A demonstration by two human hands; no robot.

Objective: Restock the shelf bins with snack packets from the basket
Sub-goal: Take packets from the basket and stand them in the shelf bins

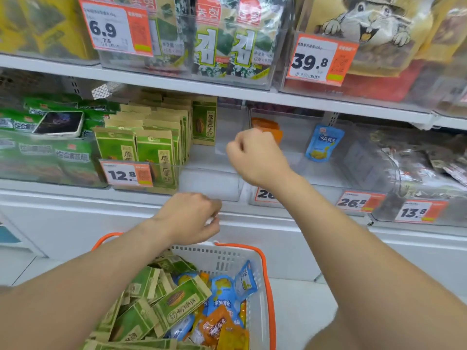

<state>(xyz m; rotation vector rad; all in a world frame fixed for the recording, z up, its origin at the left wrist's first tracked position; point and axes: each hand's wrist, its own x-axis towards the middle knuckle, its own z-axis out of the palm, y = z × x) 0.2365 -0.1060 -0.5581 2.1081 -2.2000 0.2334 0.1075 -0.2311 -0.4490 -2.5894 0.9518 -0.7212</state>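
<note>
While glossy packets (182, 301) fill the slotted basket (222, 258), right hand (255, 155) curls empty, left hand (189, 218) curled, grip unclear.

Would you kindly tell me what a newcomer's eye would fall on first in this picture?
Two bare arms fill the middle: the right hand is raised, fingers curled, before the clear bins, the left hand lower by the shelf edge. Beneath them sits a white basket with an orange rim, heaped with green, blue and orange packets. Bold orange price tags, 6.9 and 39.8, stand out on the top shelf.
</note>
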